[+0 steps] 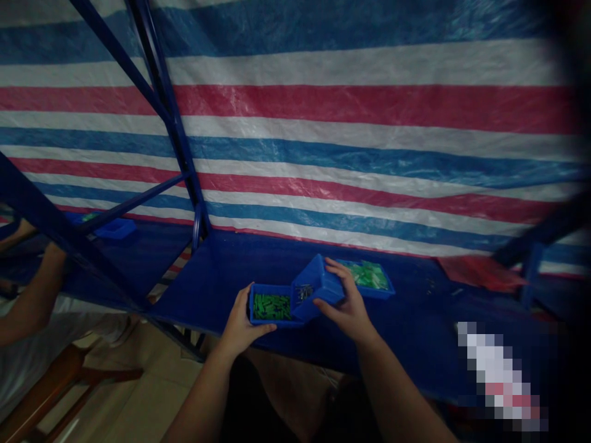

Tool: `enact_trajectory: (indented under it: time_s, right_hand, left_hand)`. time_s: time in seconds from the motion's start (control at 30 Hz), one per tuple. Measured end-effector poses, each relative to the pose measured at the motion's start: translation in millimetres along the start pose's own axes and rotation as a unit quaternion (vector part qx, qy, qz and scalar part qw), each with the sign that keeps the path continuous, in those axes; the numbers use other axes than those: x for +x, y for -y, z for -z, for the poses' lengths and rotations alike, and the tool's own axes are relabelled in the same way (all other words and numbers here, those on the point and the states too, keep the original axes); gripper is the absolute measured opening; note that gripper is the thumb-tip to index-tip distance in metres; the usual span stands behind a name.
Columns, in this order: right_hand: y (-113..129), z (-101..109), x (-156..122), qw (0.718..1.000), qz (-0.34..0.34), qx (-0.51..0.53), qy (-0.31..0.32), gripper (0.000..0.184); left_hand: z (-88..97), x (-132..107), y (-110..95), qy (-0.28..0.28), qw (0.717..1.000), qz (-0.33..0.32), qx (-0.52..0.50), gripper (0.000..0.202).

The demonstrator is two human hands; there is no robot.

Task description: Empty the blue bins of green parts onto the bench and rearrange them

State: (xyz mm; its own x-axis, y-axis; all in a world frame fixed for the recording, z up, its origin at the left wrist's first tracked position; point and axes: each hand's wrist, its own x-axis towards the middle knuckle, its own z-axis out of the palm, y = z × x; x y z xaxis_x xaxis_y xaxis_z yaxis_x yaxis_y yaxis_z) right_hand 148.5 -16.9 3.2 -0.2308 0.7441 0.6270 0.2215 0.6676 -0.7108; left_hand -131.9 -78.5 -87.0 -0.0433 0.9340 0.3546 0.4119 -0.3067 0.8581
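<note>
- The left hand (242,323) is curled around the near corner of a shallow blue plastic bin (277,322), with the thumb laid along its front and the fingers mostly hidden behind its wall. The grip is only part-closed, and the bin is held almost level.
- Short green pieces (272,306) are heaped inside that bin; their exact form is too dim to be made out.
- The right hand (344,301) is wrapped over a tilted blue bin (318,284), with the fingers spread across its upper edge and side. It is firmly held, not pinched.
- The tilted bin's long axis rises from lower left to upper right. Its mouth is turned left, and its lower corner is pressed against the green-filled bin.
- Small dark metal pieces (303,293) are seen at the tilted bin's mouth; the rest of its inside is hidden.
- A third blue bin (381,290) of green pieces is set just behind, partly hidden by the right hand.
- A pixelated patch (498,375) is seen on the blue tabletop (415,326) at lower right; what lies under it cannot be told.
- A red sheet (480,272) is laid farther right. A co-worker's arm (34,301) is cut off at the left edge, near a fourth blue bin (117,229).
</note>
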Motion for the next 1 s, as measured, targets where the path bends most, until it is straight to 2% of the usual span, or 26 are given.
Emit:
enact_trajectory:
  time_s: [0.17,0.33,0.47,0.57,0.63,0.7,0.83,0.93,1.0]
  right_hand:
    - [16,-13,20,0.994,0.058,-0.048,0.076,0.064]
    - [18,-17,29,0.987,0.073,-0.049,0.133,0.066]
    - [28,-24,46,0.967,0.088,-0.046,0.233,0.068]
    - [36,-39,57,0.939,0.091,-0.096,0.317,0.084]
    - [37,-51,60,0.927,0.091,-0.115,0.344,0.096]
    - [35,-59,59,0.928,0.089,-0.104,0.347,0.100]
    - [27,-60,55,0.946,0.061,-0.053,0.314,0.091]
    - [18,-50,52,0.968,0.016,0.001,0.252,0.087]
    - [9,-42,48,0.984,-0.012,0.042,0.175,0.087]
  left_hand:
    - [-1.1,-1,3,-0.003,1.000,0.002,0.015,0.107]
    - [-2.0,-1,8,-0.008,0.999,0.011,0.032,0.112]
    - [-1.6,0,9,-0.005,0.999,0.015,0.042,0.114]
    - [-1.4,1,7,-0.004,0.999,0.011,0.044,0.114]
    - [-1.3,1,6,0.001,0.999,0.011,0.043,0.111]
    - [-1.1,2,4,0.005,0.999,0.017,0.040,0.109]
    - [0.1,2,2,0.010,0.998,0.028,0.047,0.112]
    - [1.1,2,2,0.010,0.998,0.029,0.061,0.115]
    - [1.5,1,3,0.010,0.997,0.029,0.068,0.116]
